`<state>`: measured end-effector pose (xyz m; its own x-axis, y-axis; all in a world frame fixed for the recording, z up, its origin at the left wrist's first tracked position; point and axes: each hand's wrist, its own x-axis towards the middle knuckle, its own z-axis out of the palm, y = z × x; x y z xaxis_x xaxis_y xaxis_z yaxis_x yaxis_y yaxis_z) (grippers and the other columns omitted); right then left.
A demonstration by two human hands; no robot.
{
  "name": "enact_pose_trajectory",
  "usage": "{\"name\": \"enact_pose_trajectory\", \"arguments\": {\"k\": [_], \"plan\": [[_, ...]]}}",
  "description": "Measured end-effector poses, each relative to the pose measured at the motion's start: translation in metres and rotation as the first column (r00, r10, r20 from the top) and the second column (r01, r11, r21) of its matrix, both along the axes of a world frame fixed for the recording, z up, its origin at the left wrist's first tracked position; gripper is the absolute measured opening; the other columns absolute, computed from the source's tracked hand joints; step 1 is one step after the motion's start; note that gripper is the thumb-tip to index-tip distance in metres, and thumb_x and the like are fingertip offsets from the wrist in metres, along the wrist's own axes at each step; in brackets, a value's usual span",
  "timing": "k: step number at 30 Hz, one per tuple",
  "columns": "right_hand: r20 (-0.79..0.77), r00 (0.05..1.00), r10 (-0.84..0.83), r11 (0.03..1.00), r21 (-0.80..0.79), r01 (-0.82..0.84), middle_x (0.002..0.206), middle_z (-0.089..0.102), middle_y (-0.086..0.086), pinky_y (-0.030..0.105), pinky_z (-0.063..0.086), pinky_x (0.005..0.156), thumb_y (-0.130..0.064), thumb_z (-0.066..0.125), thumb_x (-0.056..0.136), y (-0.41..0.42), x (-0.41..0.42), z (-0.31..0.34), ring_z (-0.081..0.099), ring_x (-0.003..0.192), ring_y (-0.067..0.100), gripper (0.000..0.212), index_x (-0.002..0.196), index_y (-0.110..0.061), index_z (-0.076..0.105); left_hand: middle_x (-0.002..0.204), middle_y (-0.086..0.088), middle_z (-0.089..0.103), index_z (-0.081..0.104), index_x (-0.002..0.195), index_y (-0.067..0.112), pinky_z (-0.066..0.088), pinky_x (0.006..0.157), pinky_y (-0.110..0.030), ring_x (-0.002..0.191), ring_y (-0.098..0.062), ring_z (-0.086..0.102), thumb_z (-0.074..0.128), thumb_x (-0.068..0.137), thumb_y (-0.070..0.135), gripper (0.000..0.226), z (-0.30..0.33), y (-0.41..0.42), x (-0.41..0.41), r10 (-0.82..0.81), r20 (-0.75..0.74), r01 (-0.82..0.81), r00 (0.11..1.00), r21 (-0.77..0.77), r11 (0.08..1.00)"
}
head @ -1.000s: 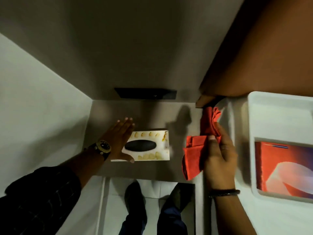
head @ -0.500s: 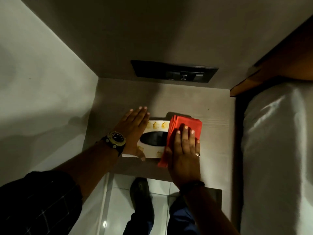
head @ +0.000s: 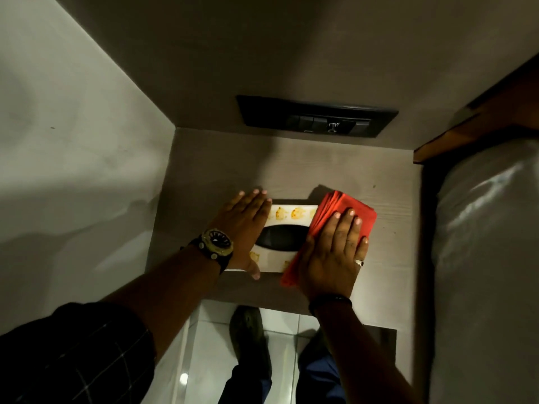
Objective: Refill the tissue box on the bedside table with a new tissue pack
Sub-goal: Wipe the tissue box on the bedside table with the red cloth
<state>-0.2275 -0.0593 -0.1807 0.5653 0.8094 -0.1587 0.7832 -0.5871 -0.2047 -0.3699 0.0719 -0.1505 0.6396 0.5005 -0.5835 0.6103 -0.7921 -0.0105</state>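
A: Where's the tissue box (head: 287, 228)?
B: Middle of the bedside table (head: 388, 199), white with small yellow figures and a dark oval slot. No writing on it is readable.
A: And the hands?
B: Left hand (head: 243, 225) lies flat, fingers spread, on the box's nine o'clock end. Right hand (head: 332, 255) presses flat, fingers extended, on the red tissue stack (head: 350, 208) at its three o'clock end.
A: Anything else?
B: A dark switch panel (head: 316, 116) at twelve o'clock; its markings are illegible.

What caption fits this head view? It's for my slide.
Left hand steadies tissue box; right hand presses red cloth on it.
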Motion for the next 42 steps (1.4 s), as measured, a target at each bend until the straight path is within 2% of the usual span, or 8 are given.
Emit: {"name": "enact_pose_trajectory", "arguments": {"k": [8,11,15,20,23,27,37,42], "plan": [[0.024,0.999,0.036,0.999,-0.005,-0.036,0.158,0.019,0.019,0.057,0.008,0.118,-0.039,0.037,0.099,0.012,-0.011,-0.005,0.014,0.147,0.038,0.063,0.150,-0.002,0.026,0.159,-0.016,-0.014,-0.016,0.147,0.004,-0.021,0.110,-0.046,0.146,-0.030,-0.015,0.066,0.049,0.084,0.150,-0.001,0.001,0.000,-0.021,-0.001,0.021,1.000,0.034,0.999],[0.022,0.980,0.198,0.980,0.013,-0.198,0.157,0.025,0.018,0.056,0.011,0.117,-0.038,0.035,0.098,0.007,-0.021,-0.004,0.019,0.146,0.038,0.061,0.148,-0.004,0.031,0.159,-0.015,-0.015,-0.016,0.147,0.005,-0.021,0.110,-0.047,0.146,-0.030,-0.015,0.065,0.049,0.084,0.150,-0.001,0.001,0.000,-0.025,-0.010,0.025,1.000,0.035,0.999],[0.024,0.881,0.472,0.881,0.033,-0.473,0.156,0.029,0.014,0.056,0.019,0.117,-0.040,0.035,0.097,-0.015,-0.007,-0.007,0.024,0.145,0.035,0.060,0.147,-0.007,0.035,0.158,-0.013,-0.018,-0.019,0.146,0.007,-0.022,0.108,-0.046,0.145,-0.028,-0.019,0.065,0.049,0.083,0.149,0.001,0.001,-0.001,-0.009,-0.013,0.009,1.000,0.008,1.000],[0.030,0.962,0.272,0.962,0.011,-0.273,0.156,0.024,0.018,0.050,0.012,0.118,-0.044,0.025,0.098,-0.023,0.023,-0.005,0.016,0.146,0.033,0.064,0.149,-0.005,0.029,0.158,-0.013,-0.020,-0.022,0.145,0.008,-0.021,0.109,-0.048,0.145,-0.029,-0.019,0.064,0.048,0.085,0.151,0.000,0.000,-0.001,-0.010,-0.034,0.011,0.999,0.026,1.000],[0.025,0.986,0.167,0.986,0.016,-0.167,0.157,0.022,0.021,0.051,0.013,0.119,-0.042,0.024,0.098,-0.010,0.019,-0.001,0.017,0.146,0.037,0.065,0.149,-0.001,0.025,0.158,-0.013,-0.019,-0.022,0.145,0.008,-0.023,0.107,-0.050,0.145,-0.029,-0.019,0.065,0.046,0.085,0.152,-0.001,0.000,0.001,-0.011,-0.038,0.012,0.999,0.030,0.999],[0.035,0.999,0.031,0.999,-0.045,-0.030,0.159,0.010,0.021,0.053,0.007,0.120,-0.042,0.021,0.099,0.016,0.012,-0.003,0.006,0.148,0.036,0.067,0.152,-0.002,0.013,0.159,-0.013,-0.015,-0.018,0.147,0.009,-0.022,0.107,-0.052,0.146,-0.029,-0.016,0.067,0.044,0.084,0.152,-0.003,0.002,0.000,-0.020,-0.017,0.020,1.000,0.037,0.999],[-0.004,0.879,0.477,0.879,0.003,-0.477,0.159,0.020,0.014,0.049,0.005,0.119,-0.040,0.036,0.097,0.020,-0.010,-0.005,0.016,0.148,0.031,0.064,0.151,-0.007,0.024,0.157,-0.009,-0.025,-0.023,0.146,0.013,-0.019,0.109,-0.062,0.141,-0.025,-0.027,0.056,0.049,0.090,0.147,-0.004,0.004,-0.009,-0.017,-0.008,0.018,1.000,0.022,1.000],[0.013,0.926,0.378,0.926,0.002,-0.378,0.159,0.020,0.015,0.047,0.005,0.120,-0.045,0.030,0.097,0.003,0.029,-0.006,0.015,0.148,0.030,0.066,0.151,-0.008,0.023,0.155,-0.008,-0.030,-0.028,0.144,0.013,-0.027,0.101,-0.062,0.136,-0.025,-0.033,0.055,0.048,0.091,0.149,-0.003,0.004,-0.008,-0.008,-0.033,0.008,0.999,0.010,1.000]]}}
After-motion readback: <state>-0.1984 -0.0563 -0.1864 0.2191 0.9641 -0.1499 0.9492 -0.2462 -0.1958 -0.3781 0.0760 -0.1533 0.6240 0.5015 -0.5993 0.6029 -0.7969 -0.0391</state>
